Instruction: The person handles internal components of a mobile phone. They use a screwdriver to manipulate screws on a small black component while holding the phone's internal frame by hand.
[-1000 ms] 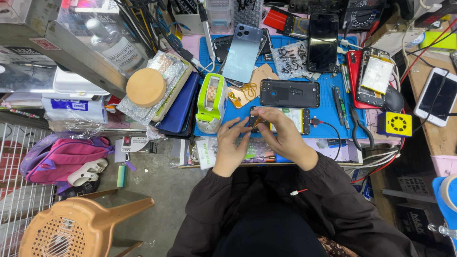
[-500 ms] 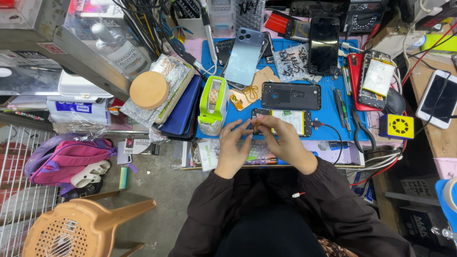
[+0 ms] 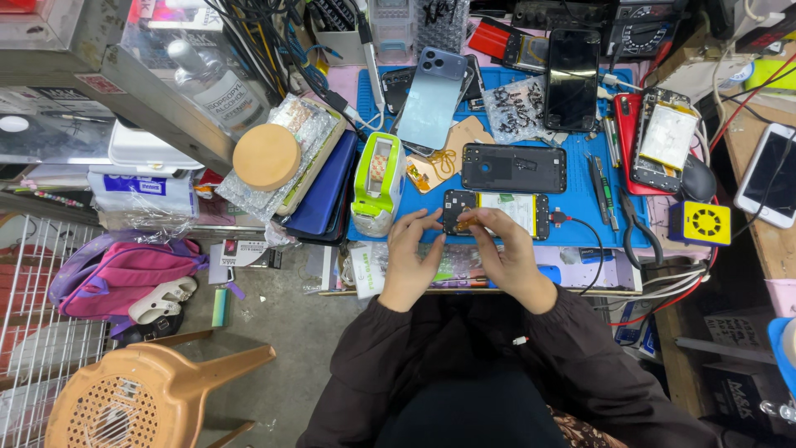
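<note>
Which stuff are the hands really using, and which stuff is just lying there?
In use:
left hand and right hand, both on the opened phone lying on the blue mat.

Just lying about:
green tape dispenser, light blue phone, black back cover, pliers, yellow box, pink bag, orange stool.

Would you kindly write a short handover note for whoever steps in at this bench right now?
Left hand: fingertips on the left end of the opened phone.
Right hand: fingers on a small part at the phone's lower edge.
The phone lies back off, battery showing, on the blue mat; its dark back cover lies just beyond it.
Done: back removed.
Left: phone not yet closed.
</note>
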